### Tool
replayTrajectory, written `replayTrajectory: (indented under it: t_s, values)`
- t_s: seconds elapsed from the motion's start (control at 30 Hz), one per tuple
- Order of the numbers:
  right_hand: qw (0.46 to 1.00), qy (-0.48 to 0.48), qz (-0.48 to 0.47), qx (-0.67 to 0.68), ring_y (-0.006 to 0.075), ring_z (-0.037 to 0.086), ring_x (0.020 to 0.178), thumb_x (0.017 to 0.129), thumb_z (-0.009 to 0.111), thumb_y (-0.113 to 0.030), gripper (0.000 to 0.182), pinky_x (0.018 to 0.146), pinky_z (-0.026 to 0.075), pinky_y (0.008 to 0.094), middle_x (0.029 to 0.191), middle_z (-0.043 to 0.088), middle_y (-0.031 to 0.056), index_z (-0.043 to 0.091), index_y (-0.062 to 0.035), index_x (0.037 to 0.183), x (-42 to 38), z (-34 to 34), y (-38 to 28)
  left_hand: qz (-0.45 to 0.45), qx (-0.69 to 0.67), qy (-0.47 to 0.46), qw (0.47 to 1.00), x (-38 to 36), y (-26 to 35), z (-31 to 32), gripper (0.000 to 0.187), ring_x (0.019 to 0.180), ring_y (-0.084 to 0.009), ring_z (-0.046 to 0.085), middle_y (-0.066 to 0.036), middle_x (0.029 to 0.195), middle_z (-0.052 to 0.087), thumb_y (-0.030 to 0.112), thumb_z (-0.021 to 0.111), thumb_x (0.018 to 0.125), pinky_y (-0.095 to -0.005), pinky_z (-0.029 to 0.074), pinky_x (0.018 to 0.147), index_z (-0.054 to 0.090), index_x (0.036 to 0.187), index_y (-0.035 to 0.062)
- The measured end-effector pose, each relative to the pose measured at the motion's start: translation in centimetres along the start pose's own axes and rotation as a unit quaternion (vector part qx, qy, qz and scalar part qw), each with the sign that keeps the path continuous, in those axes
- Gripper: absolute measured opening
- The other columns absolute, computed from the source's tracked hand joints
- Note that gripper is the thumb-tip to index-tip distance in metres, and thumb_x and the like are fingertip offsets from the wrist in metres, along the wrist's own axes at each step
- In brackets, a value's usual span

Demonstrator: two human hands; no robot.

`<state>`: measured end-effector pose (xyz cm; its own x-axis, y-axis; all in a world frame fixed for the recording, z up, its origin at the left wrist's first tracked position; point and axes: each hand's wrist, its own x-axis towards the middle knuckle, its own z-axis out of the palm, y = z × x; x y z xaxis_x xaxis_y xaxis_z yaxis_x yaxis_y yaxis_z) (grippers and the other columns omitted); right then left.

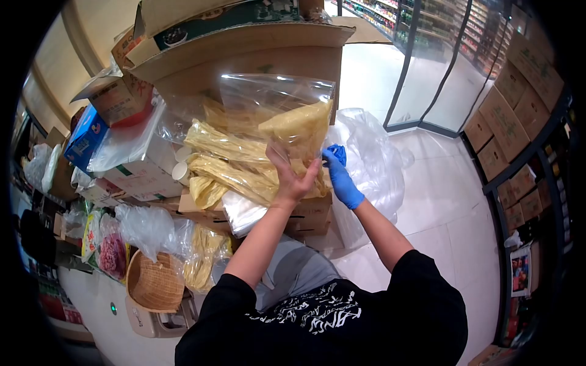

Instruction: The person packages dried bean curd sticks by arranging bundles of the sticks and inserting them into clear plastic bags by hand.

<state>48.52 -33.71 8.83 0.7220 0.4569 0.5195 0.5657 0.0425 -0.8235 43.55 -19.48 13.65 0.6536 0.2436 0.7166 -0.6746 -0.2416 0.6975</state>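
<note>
A clear plastic bag (278, 91) stands upright before me, with yellow, wrinkled dried bean curd sticks (296, 125) inside. My bare left hand (292, 178) grips the bag's lower part, thumb towards the right and fingers partly hidden by the plastic. At the bag's right edge, my right hand (343, 183) in a blue glove pinches the plastic. Crumpled blue material (337, 155) shows just beyond the gloved fingers. More long yellow sticks (229, 171) lie in bundles left of my hands, over a cardboard box (308, 216). Folded white plastic (243, 211) lies below them.
A large open carton (244, 52) rises behind the bag. White plastic sacking (369, 177) sits on the floor at right. Lower left are a wicker basket (154, 282) and another bag of yellow sticks (204, 259). Stacked cartons (506, 119) and glass doors (436, 67) line the right side.
</note>
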Motion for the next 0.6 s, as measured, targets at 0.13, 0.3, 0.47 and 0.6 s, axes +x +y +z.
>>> replayTrajectory:
  t_s: [0.13, 0.3, 0.47, 0.6]
  values:
    - [0.966, 0.047, 0.120, 0.222, 0.0251, 0.041, 0.126, 0.099, 0.039, -0.044, 0.062, 0.107, 0.029, 0.0338, 0.142, 0.039, 0.0111, 0.033, 0.0002, 0.142, -1.1, 0.6, 1.5, -0.003, -0.017, 0.016, 1.000, -0.3, 0.3, 0.1, 0.099, 0.130, -0.0303, 0.029, -0.022, 0.139, 0.022, 0.009, 0.072, 0.074, -0.0367, 0.028, 0.107, -0.002, 0.139, 0.0013]
    - [0.975, 0.075, 0.011, 0.209, 0.0223, 0.038, 0.129, 0.093, 0.050, -0.050, 0.076, 0.109, 0.026, 0.0343, 0.141, 0.038, 0.0114, 0.024, -0.0016, 0.146, 1.5, 0.7, -4.3, -0.012, -0.044, -0.027, 0.999, 0.1, 1.2, 0.2, 0.106, 0.130, -0.0309, 0.029, -0.021, 0.140, 0.021, 0.017, 0.078, 0.072, -0.0381, 0.029, 0.107, -0.002, 0.140, 0.0017]
    - [0.982, 0.032, -0.015, 0.186, 0.0226, 0.037, 0.129, 0.072, 0.080, -0.038, 0.100, 0.107, 0.031, 0.0358, 0.139, 0.039, 0.0139, 0.021, -0.0006, 0.144, 4.0, 0.6, -7.3, -0.008, -0.071, -0.077, 0.995, 0.9, 2.1, -0.8, 0.119, 0.133, -0.0328, 0.026, -0.019, 0.143, 0.018, 0.045, 0.081, 0.069, -0.0417, 0.026, 0.109, -0.002, 0.142, 0.0021]
    - [0.992, 0.029, -0.007, 0.122, 0.0227, 0.039, 0.127, 0.079, 0.075, -0.032, 0.090, 0.106, 0.032, 0.0352, 0.139, 0.038, 0.0138, 0.021, 0.0000, 0.144, 3.1, 1.7, -6.6, -0.017, -0.147, -0.034, 0.988, -0.2, 1.1, -0.6, 0.122, 0.136, -0.0327, 0.021, -0.019, 0.145, 0.017, 0.065, 0.070, 0.069, -0.0440, 0.023, 0.110, -0.003, 0.143, 0.0007]
